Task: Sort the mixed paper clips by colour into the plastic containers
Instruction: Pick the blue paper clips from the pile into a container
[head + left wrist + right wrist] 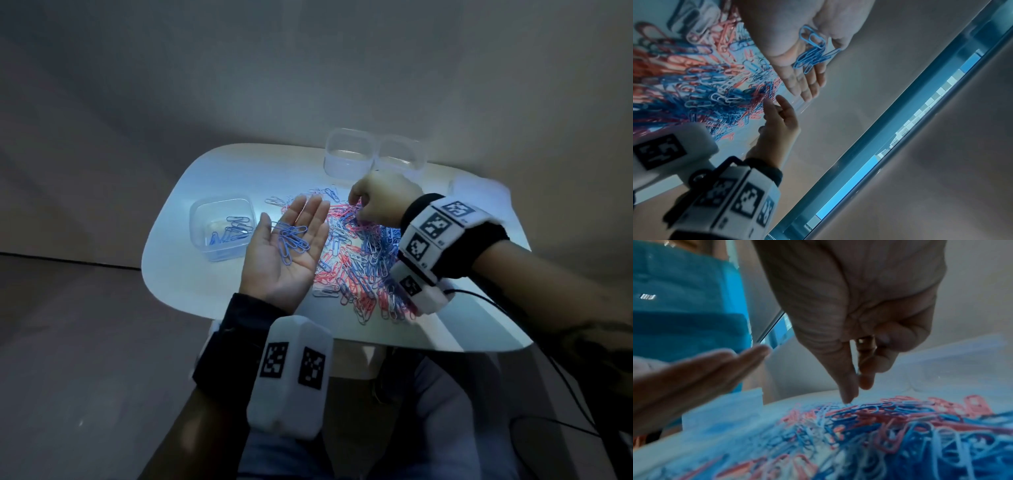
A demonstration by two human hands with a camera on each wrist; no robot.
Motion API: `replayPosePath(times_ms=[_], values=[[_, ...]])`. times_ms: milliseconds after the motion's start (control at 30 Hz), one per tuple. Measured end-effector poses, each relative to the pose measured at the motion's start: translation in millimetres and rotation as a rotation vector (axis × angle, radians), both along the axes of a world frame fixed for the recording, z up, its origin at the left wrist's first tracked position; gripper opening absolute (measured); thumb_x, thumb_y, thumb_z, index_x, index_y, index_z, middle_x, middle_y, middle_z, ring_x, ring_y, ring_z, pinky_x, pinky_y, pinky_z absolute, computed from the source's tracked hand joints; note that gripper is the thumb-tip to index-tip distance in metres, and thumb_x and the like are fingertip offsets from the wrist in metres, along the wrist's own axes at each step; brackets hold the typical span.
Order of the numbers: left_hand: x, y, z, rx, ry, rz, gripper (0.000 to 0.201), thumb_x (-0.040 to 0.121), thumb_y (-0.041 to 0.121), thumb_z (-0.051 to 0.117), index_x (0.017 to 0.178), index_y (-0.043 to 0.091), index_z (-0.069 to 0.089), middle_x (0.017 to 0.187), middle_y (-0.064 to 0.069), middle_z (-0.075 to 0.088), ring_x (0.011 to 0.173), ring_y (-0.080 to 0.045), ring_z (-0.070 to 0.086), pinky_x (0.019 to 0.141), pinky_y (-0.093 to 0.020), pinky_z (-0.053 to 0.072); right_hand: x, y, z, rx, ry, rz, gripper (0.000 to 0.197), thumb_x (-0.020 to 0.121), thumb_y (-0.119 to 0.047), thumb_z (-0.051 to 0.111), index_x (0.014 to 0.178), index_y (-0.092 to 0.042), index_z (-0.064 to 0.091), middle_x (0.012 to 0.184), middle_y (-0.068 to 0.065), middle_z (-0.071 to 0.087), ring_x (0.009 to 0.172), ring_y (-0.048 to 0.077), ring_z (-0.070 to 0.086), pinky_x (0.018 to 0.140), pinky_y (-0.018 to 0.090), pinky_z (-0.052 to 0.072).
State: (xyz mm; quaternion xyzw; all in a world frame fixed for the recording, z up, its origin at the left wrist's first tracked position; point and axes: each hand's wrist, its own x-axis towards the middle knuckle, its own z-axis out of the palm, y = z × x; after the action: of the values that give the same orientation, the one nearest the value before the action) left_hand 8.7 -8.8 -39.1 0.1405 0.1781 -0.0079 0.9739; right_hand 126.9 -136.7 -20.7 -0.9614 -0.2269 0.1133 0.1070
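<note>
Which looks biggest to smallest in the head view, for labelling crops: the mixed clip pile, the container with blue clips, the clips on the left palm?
1. mixed clip pile, spread widest across the table.
2. container with blue clips.
3. blue clips on the left palm, a small bunch; they sit nearer the camera, yet look smallest.

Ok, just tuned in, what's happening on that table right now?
A person is sorting paper clips. The left hand lies palm up, carrying a batch of blue clips. The right hand reaches fingertips-down into the mixed pile. One container already holds blue clips; the two far containers look empty.
</note>
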Motion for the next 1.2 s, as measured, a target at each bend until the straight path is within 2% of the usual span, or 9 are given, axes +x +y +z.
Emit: replayPosePath(times_ms=[67, 167, 333, 467, 633, 800, 900, 1067, 1200], values=[[-3, 4, -1, -0.013, 0.005, 0.008, 0.069, 0.100, 0.042, 0.024, 0.081, -0.004, 0.072, 0.092, -0.017, 0.071, 0.079, -0.029, 0.071, 0.070, -0.037, 0.056, 1, 6, 1, -0.121, -0.037, 0.071, 0.034, 0.081, -0.017, 0.066, 0.115, -0.021, 0.063, 0.115, 0.003, 0.059, 0.106, 0.024, 0.055, 0.078, 0.030, 0.043], [-5, 6, -1, -0.033, 0.044, 0.019, 0.069, 0.100, 0.041, 0.027, 0.073, -0.004, 0.071, 0.082, -0.015, 0.071, 0.071, -0.028, 0.071, 0.065, -0.034, 0.057, 4, 11, -1, -0.189, -0.020, 0.130, 0.035, 0.077, -0.022, 0.072, 0.111, -0.019, 0.064, 0.114, 0.003, 0.057, 0.105, 0.025, 0.056, 0.077, 0.032, 0.047], [-3, 3, 1, -0.039, 0.091, 0.026, 0.052, 0.101, 0.034, 0.028, 0.081, 0.001, 0.062, 0.077, -0.013, 0.071, 0.068, -0.025, 0.071, 0.061, -0.029, 0.057, 7, 8, -2, -0.138, 0.002, 0.103, 0.011, 0.080, -0.019, 0.069, 0.088, -0.019, 0.061, 0.090, -0.001, 0.056, 0.086, 0.021, 0.052, 0.069, 0.027, 0.038], [-3, 0, 0, -0.032, 0.079, 0.015, 0.052, 0.102, 0.033, 0.025, 0.087, 0.000, 0.062, 0.079, -0.015, 0.071, 0.069, -0.026, 0.071, 0.063, -0.031, 0.057, 8, 1, -1, -0.029, 0.046, 0.081, 0.019, 0.081, -0.019, 0.068, 0.099, -0.012, 0.067, 0.091, 0.001, 0.059, 0.085, 0.017, 0.051, 0.072, 0.024, 0.037], [0, -4, -2, -0.031, 0.075, 0.001, 0.055, 0.103, 0.034, 0.021, 0.091, -0.001, 0.061, 0.083, -0.015, 0.071, 0.070, -0.027, 0.071, 0.063, -0.033, 0.057, 9, -9, -2, 0.081, 0.035, 0.066, 0.019, 0.085, -0.012, 0.060, 0.102, -0.009, 0.069, 0.104, 0.007, 0.069, 0.100, 0.023, 0.060, 0.083, 0.028, 0.043], [1, -8, -1, -0.017, 0.083, -0.009, 0.055, 0.103, 0.034, 0.020, 0.091, -0.002, 0.061, 0.082, -0.016, 0.071, 0.070, -0.027, 0.071, 0.063, -0.032, 0.057, 8, -13, -2, 0.149, 0.050, -0.010, 0.032, 0.082, -0.013, 0.066, 0.114, -0.012, 0.059, 0.090, 0.000, 0.063, 0.089, 0.017, 0.055, 0.089, 0.034, 0.047], [2, -10, -2, -0.005, 0.104, -0.008, 0.054, 0.103, 0.034, 0.020, 0.092, 0.000, 0.060, 0.081, -0.015, 0.071, 0.085, -0.024, 0.069, 0.065, -0.029, 0.057, 8, -15, 1, 0.203, 0.079, 0.009, 0.032, 0.081, -0.005, 0.064, 0.113, -0.005, 0.060, 0.081, -0.003, 0.057, 0.083, 0.013, 0.051, 0.082, 0.027, 0.044], [7, -12, -4, 0.011, 0.149, 0.009, 0.052, 0.103, 0.033, 0.020, 0.090, 0.001, 0.059, 0.082, -0.013, 0.068, 0.120, -0.024, 0.052, 0.084, -0.031, 0.045, 1, -20, 10, 0.312, 0.218, 0.000, 0.025, 0.081, 0.000, 0.064, 0.106, 0.001, 0.065, 0.067, -0.007, 0.051, 0.062, 0.002, 0.045, 0.060, 0.008, 0.035], [18, -20, -7, 0.053, 0.161, -0.028, 0.048, 0.103, 0.032, 0.019, 0.090, 0.004, 0.056, 0.093, -0.011, 0.062, 0.124, -0.024, 0.049, 0.085, -0.032, 0.046, -18, -18, 24, 0.527, 0.378, -0.012, 0.013, 0.085, 0.005, 0.057, 0.094, -0.003, 0.063, 0.066, -0.003, 0.052, 0.049, -0.004, 0.047, 0.047, 0.006, 0.034]])
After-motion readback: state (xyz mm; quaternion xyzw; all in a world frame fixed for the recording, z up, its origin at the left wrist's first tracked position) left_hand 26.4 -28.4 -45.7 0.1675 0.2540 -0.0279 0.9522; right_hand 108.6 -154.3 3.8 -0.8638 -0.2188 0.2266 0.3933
